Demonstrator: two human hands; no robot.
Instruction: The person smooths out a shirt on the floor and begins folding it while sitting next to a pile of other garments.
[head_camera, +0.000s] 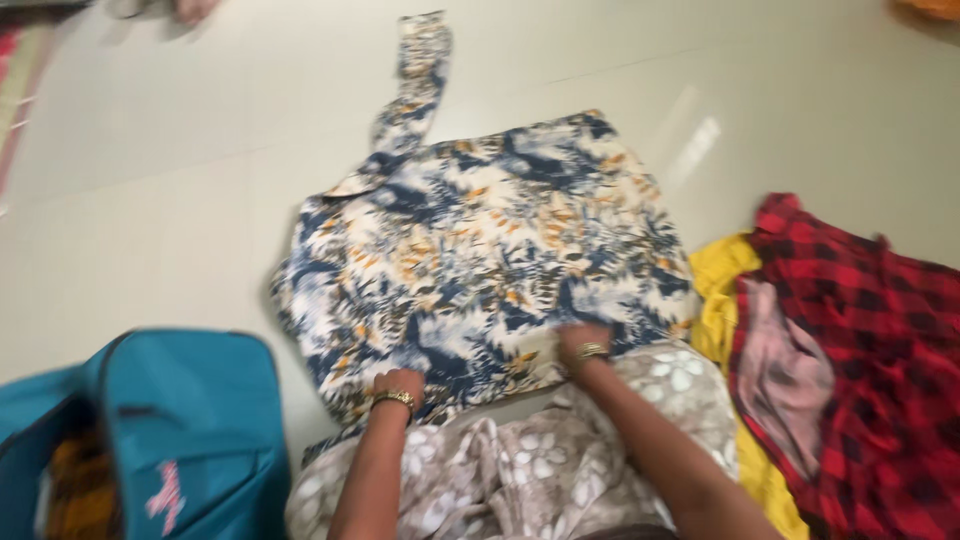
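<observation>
A patterned shirt (480, 250) in blue, white and orange lies spread flat on the pale floor (180, 200) in the middle of the frame, with one sleeve stretching toward the upper centre. Both hands rest on its near hem, low in the frame.

The left hand (398, 383), lower centre-left, is curled down onto the edge of the shirt with a gold bangle (394, 399) at the wrist. Its fingers are bent together and tucked against the cloth; the blur does not let me tell whether they pinch the fabric or only press on it.

The right hand (583, 340), just right of centre, also lies on the hem, fingers folded close and knuckles up, with a gold bangle on its wrist too. It touches the shirt, but whether it grips the cloth cannot be told.

Below the hands, at the bottom centre, is the person's lap in a beige flowered garment (560, 440). At the lower left stands a teal bag (190, 420), near the shirt but apart from it. At the right lies a pile of clothes: a red-and-black checked shirt (880, 340) over a yellow cloth (720, 270), just beside the patterned shirt's right edge.
</observation>
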